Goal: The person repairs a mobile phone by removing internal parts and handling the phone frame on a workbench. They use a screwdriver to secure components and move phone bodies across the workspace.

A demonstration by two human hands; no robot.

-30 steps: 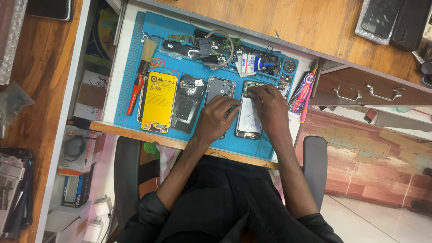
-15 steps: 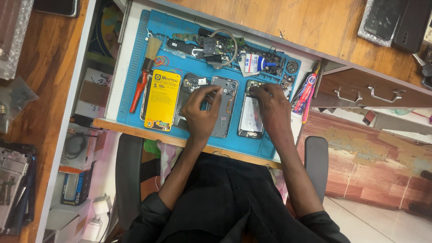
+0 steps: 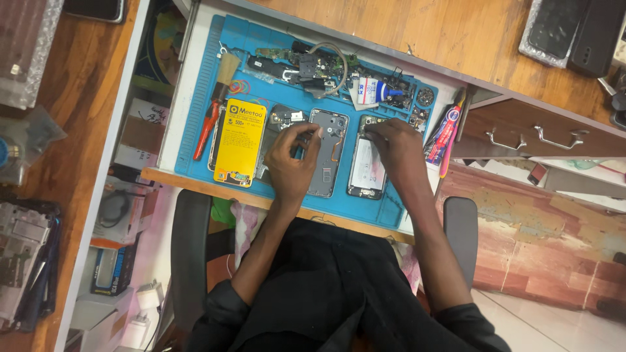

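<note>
Two hands work on a blue mat (image 3: 195, 98): the left hand (image 3: 291, 160) rests on a grey phone frame (image 3: 328, 153), fingers curled and pinching something too small to tell; the right hand (image 3: 398, 146) presses bent fingertips on an opened phone (image 3: 366, 169). A yellow battery (image 3: 239, 140) lies left, beside red pliers (image 3: 205, 127).

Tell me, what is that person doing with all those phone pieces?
A person sits at a blue work mat with opened phones spread on it. The left hand rests on a grey phone frame in the middle, fingertips pinched near its top. The right hand touches the upper end of an open phone beside it. A yellow battery pack lies to the left, next to red-handled pliers and a brush. Loose circuit boards sit along the mat's far edge.
</note>
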